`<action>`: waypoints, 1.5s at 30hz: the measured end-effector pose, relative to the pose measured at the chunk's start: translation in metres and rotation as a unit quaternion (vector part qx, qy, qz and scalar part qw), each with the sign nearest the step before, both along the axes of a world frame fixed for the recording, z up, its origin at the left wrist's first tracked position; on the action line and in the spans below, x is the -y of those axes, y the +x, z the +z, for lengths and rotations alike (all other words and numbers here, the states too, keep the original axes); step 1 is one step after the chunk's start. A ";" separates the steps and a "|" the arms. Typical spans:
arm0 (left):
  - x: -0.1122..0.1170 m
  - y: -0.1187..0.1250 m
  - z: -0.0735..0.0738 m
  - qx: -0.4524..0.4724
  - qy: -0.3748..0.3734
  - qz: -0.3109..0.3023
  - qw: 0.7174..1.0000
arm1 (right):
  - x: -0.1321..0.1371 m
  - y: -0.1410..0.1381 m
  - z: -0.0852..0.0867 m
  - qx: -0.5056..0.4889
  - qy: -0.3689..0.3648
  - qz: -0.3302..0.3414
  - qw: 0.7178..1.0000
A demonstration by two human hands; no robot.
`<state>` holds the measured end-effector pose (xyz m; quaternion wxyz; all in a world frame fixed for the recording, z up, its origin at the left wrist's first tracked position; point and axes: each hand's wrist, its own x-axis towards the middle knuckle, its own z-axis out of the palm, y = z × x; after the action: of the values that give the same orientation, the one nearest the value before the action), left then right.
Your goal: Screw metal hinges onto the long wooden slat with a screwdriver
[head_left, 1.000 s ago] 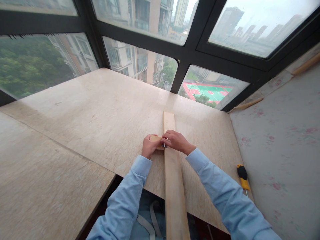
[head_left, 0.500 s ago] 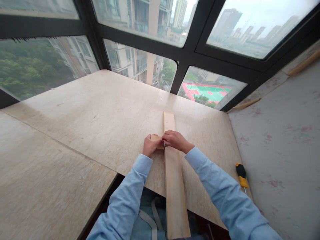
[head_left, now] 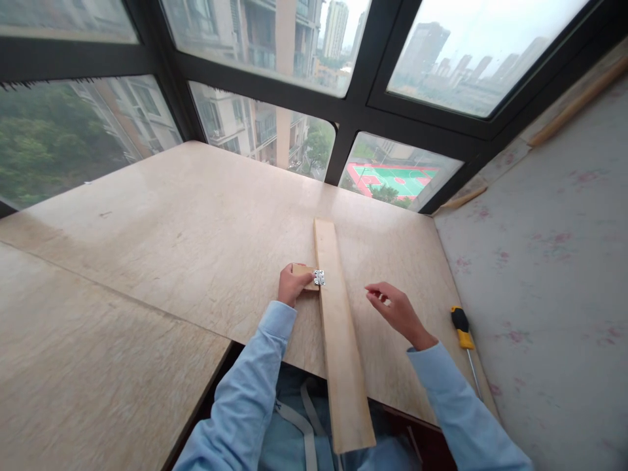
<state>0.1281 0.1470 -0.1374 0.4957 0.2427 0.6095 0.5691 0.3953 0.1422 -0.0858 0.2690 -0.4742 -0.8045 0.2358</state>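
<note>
Bracing a short, pale wooden block (head_left: 303,269) with the left hand (head_left: 291,286): fingers gripping it, thumb at the near side of a small, silver metal hinge (head_left: 320,277). Block sits against the left long edge of a long, flat, pale wooden plank (head_left: 341,340). Hinge lies across the seam between the two, one leaf on each, screw holes showing as dark dots.

Right hand (head_left: 396,309) off to the right of the plank, above the countertop, touching neither wood nor metal. Fingers loosely bent, tips apart, nothing seen between them.

Plank runs away from the body, far end on the beige, marbled countertop (head_left: 235,216), near end jutting past its front edge over the lap. Both sleeves light blue.

Screwdriver with black-and-yellow handle and bare metal shaft (head_left: 462,330) lies at the right, beside the wall with pale, floral wallpaper (head_left: 549,314); any print on its handle too small to read. Whitish fabric strap (head_left: 309,435) on the lap, a small dark mark near its upper end, possibly lettering, not legible. Dark window frame (head_left: 353,108) behind; green-and-red sports court (head_left: 392,180) below outside, white line markings on it.
</note>
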 end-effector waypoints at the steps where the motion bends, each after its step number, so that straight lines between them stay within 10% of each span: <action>1: 0.000 0.000 0.000 0.003 0.000 0.002 1.000 | 0.009 0.019 -0.001 0.013 0.002 -0.039 0.999; 8: -0.001 0.002 0.003 -0.017 0.005 0.018 1.000 | 0.053 0.155 -0.009 0.222 0.073 -0.309 0.922; 15: -0.001 0.002 0.006 -0.016 -0.008 0.022 1.000 | 0.068 0.197 -0.034 0.348 -0.088 -0.343 0.868; 23: 0.000 0.002 0.006 -0.004 0.004 0.018 1.000 | 0.049 0.179 -0.024 0.289 -0.115 -0.394 0.865; 27: 0.000 0.001 0.006 -0.007 0.003 0.016 1.000 | 0.049 0.165 -0.014 -0.062 -0.165 -0.407 0.896; 32: 0.000 0.001 0.007 -0.004 -0.010 0.017 1.000 | 0.054 0.113 0.016 -0.480 -0.241 -0.243 0.808; 39: 0.000 0.001 0.006 0.011 -0.013 0.005 1.000 | 0.037 0.004 0.061 -0.509 -0.127 -0.132 0.841; 45: 0.001 0.000 0.002 0.010 -0.011 -0.019 1.000 | 0.004 -0.076 0.065 -0.488 -0.037 -0.038 0.871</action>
<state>0.1277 0.1461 -0.1356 0.5157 0.2428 0.6059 0.5550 0.3193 0.1379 -0.0204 0.6185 -0.3381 -0.5428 0.4566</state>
